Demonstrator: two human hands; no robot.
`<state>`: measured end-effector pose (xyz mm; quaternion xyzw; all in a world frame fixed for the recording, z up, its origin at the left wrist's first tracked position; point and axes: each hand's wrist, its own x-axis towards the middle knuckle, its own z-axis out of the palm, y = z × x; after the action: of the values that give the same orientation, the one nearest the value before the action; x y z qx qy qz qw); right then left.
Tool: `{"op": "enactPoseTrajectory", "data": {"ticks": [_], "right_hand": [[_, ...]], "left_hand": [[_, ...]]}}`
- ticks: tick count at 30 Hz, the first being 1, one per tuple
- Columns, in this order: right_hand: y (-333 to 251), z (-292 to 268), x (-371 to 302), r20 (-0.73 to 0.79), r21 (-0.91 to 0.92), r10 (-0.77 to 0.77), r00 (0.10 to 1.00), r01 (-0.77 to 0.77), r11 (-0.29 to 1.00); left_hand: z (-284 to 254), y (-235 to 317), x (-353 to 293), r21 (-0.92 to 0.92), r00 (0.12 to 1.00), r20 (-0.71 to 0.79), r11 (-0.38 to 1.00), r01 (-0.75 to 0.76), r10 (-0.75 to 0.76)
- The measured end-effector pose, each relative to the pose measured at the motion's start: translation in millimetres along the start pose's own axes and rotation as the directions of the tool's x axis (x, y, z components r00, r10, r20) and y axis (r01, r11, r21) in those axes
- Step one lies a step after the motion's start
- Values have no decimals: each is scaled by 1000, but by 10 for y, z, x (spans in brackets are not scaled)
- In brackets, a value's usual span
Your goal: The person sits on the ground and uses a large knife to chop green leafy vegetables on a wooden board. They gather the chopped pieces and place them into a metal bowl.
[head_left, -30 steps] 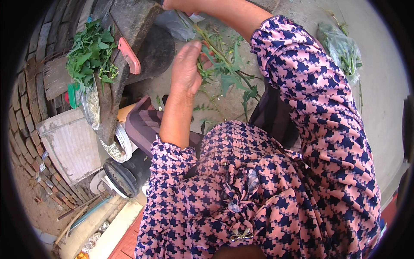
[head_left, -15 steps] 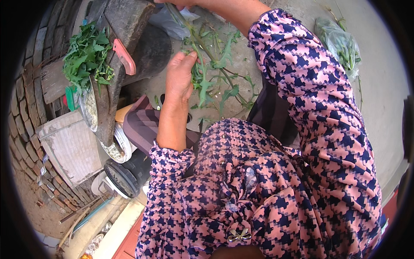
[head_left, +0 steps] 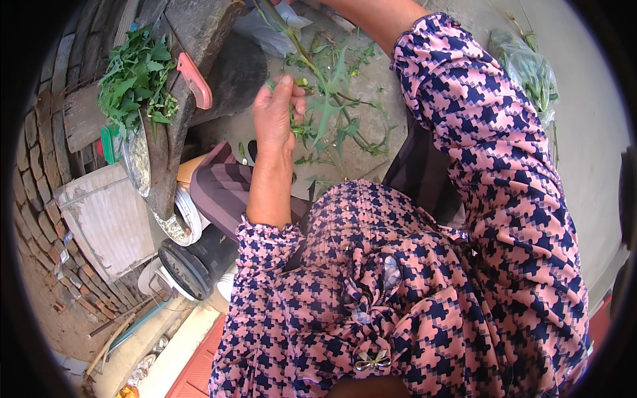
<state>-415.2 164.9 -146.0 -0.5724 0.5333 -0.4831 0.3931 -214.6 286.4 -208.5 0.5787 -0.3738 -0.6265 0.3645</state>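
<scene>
My left hand [head_left: 275, 114] is closed, thumb against curled fingers. Bits of green leaf [head_left: 271, 84] poke out of its grip. Right beside its fingertips a long leafy green plant stalk [head_left: 306, 60] slants from the top edge down to the right, with jagged leaves and side branches. My right forearm [head_left: 381, 18] reaches past the top edge near the stalk's upper end; the hand itself is cut off. A heap of picked green leaves [head_left: 136, 83] lies on a worn wooden bench [head_left: 199, 30] to the left, next to a knife with a pink handle [head_left: 194, 81].
Leaf scraps [head_left: 358, 63] litter the concrete ground under the stalk. A clear plastic bag [head_left: 265, 34] lies at the far side; another bag with greens [head_left: 534, 83] is at the right. Lower left are a black bucket [head_left: 189, 268], a pale board [head_left: 109, 222] and a brick wall [head_left: 36, 179].
My left hand has shifted slightly away from the stalk, with green bits now in its fingers. My right hand has slid out past the top edge. The view has shifted a little.
</scene>
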Motion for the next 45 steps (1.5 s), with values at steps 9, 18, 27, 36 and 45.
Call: {"op": "enactPoseTrajectory", "data": {"ticks": [9, 18, 27, 36, 45], "right_hand": [[32, 92, 31, 36, -77, -46, 998, 49, 996], [83, 113, -17, 235, 148, 46, 971, -83, 986], [83, -107, 111, 136, 281, 144, 980, -177, 943], [118, -33, 70, 484, 451, 14, 875, -263, 853], [151, -51, 91, 485, 569, 0, 875, -315, 760]], "left_hand": [[210, 153, 86, 451, 960, 123, 848, -279, 251], [-1, 493, 64, 372, 910, 367, 927, 46, -193], [-310, 238, -380, 401, 838, 543, 892, -207, -50], [-69, 297, -133, 286, 908, 404, 958, -12, -110], [109, 133, -265, 299, 768, 570, 944, 138, -293]]}}
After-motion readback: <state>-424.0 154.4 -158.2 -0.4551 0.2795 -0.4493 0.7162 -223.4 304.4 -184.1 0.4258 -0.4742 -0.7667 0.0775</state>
